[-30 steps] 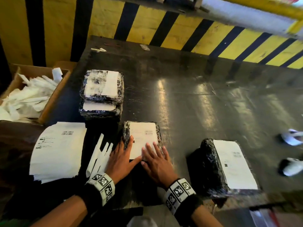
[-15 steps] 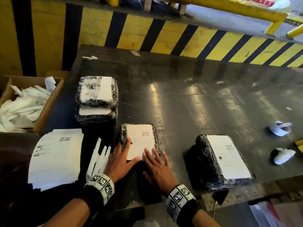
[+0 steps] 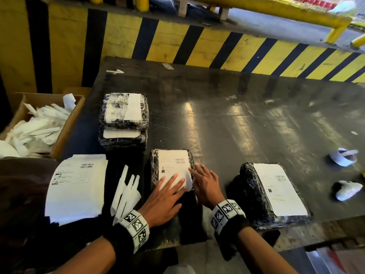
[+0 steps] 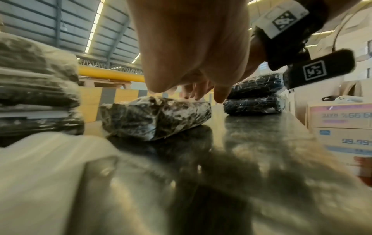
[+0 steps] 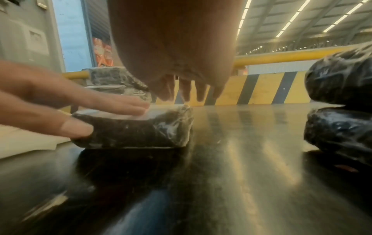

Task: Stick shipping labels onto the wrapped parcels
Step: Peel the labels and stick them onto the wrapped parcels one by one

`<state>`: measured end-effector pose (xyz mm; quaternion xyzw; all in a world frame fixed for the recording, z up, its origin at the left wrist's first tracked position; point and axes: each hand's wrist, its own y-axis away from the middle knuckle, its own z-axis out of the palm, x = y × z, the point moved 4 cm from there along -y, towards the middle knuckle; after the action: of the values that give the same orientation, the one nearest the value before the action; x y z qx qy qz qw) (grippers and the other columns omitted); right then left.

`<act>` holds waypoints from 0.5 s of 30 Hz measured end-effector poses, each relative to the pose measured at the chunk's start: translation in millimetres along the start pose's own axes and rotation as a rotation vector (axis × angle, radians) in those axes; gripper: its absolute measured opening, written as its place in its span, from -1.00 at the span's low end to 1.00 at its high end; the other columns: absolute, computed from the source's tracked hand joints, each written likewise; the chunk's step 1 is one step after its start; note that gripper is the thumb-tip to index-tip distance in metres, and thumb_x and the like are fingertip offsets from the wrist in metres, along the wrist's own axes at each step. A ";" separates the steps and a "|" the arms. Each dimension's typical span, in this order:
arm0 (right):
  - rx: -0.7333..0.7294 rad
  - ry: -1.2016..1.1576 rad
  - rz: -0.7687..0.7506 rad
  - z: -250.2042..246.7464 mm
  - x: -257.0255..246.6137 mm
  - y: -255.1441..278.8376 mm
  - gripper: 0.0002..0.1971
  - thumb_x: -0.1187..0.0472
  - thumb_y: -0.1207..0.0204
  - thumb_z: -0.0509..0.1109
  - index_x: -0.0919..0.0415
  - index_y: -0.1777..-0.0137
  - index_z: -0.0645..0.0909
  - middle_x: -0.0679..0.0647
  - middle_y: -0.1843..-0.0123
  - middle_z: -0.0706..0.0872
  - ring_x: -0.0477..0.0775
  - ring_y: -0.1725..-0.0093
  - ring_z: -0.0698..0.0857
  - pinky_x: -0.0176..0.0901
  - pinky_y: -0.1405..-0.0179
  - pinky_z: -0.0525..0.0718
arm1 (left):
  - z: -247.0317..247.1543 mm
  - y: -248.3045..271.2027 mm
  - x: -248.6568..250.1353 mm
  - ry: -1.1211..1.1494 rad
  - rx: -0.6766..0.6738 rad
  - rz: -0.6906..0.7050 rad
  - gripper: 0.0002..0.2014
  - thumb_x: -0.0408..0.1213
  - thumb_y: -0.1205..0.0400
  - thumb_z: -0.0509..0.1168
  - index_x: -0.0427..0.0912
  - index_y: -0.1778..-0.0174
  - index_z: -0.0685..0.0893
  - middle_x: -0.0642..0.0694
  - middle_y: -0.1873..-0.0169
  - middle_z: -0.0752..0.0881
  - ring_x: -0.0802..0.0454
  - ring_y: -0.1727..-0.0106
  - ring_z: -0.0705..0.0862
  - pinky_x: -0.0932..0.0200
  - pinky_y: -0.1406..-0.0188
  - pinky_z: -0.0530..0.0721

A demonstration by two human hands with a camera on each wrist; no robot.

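A small black wrapped parcel [image 3: 171, 155] [image 4: 155, 117] [image 5: 141, 132] lies near the table's front edge with a white shipping label [image 3: 172, 165] on top. My left hand [image 3: 167, 192] lies flat on the label's near half, fingers straight, thumb against the parcel's near side in the right wrist view. My right hand [image 3: 205, 182] rests with spread straight fingers along the parcel's right edge. A stack of blank labels [image 3: 79, 184] sits to the left. A larger labelled parcel [image 3: 272, 192] lies to the right, and two stacked parcels [image 3: 124, 119] stand behind.
A cardboard box [image 3: 65, 123] of white backing strips stands off the table's left end. Several loose peeled strips [image 3: 126, 192] lie beside my left wrist. Two white tape rolls [image 3: 345, 175] sit at the far right. A yellow-and-black barrier [image 3: 217, 46] runs behind the dark table [image 3: 246, 119].
My left hand slid right, from the parcel's left edge onto the label. My right hand moved from the label's near part to the parcel's right edge.
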<state>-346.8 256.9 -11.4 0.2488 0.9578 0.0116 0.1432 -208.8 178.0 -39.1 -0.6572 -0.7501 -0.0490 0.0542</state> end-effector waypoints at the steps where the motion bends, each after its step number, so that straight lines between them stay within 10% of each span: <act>1: -0.043 0.011 0.030 4.0 -2.3 -4.9 -0.48 0.18 -0.62 0.11 -0.05 -0.60 0.21 -0.03 -0.69 0.11 0.06 -0.67 0.05 0.16 -0.58 -0.02 | 1.4 5.0 -3.9 -0.046 -0.021 -0.020 -0.44 0.04 -0.57 0.04 -0.05 -0.49 0.39 -0.02 -0.53 0.43 -0.11 -0.61 0.22 -0.19 -0.53 0.02; 8: -0.056 0.082 0.111 16.8 -2.8 -5.2 -0.48 0.11 -0.65 0.06 -0.06 -0.62 0.14 -0.04 -0.70 0.05 0.03 -0.67 0.08 0.28 -0.57 -0.20 | -7.4 54.6 -45.0 0.036 0.043 -0.136 -0.42 0.02 -0.59 -0.01 -0.05 -0.55 0.34 0.11 -0.55 0.27 -0.06 -0.64 0.12 -0.16 -0.56 -0.07; 13: -0.101 0.010 0.129 15.6 -4.2 -7.4 -0.49 0.13 -0.67 0.04 -0.06 -0.62 0.14 -0.04 -0.70 0.03 -0.03 -0.66 0.11 0.23 -0.58 -0.19 | -41.9 23.2 -47.5 0.213 0.275 -0.148 -0.57 -0.05 -0.56 0.04 -0.10 -0.14 0.72 0.02 -0.19 0.74 0.00 -0.43 0.55 0.18 -0.43 0.18; 15: -0.093 -0.006 0.134 13.8 -5.3 -6.5 -0.51 0.12 -0.67 0.03 -0.07 -0.61 0.17 -0.06 -0.70 0.05 -0.05 -0.65 0.14 0.22 -0.58 -0.19 | -44.0 -4.6 -39.2 0.241 0.183 -0.116 -0.41 0.06 -0.58 -0.12 -0.11 -0.37 0.59 0.01 -0.43 0.56 0.02 -0.59 0.31 0.20 -0.50 0.01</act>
<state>-341.6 248.1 -23.8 0.3056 0.9370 0.0649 0.1565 -207.5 132.5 -1.2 -0.5946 -0.7761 -0.0619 0.2005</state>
